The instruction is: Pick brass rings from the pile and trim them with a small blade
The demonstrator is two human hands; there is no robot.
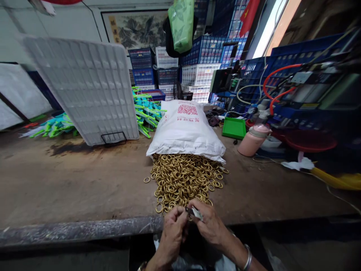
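Observation:
A heap of brass-coloured rings spills from the mouth of a white sack printed in red. At the table's front edge, just below the heap, my left hand is closed, its fingertips pinching something too small to make out. My right hand is closed around a small dark tool with a pale part, whose tip meets the left fingertips. One loose ring lies left of the heap.
A grey ribbed plastic panel stands at the left, with green and teal items behind it. Toward the right are a green tray, a pink bottle, a red dish and a machine with orange hoses. Stacked crates fill the back.

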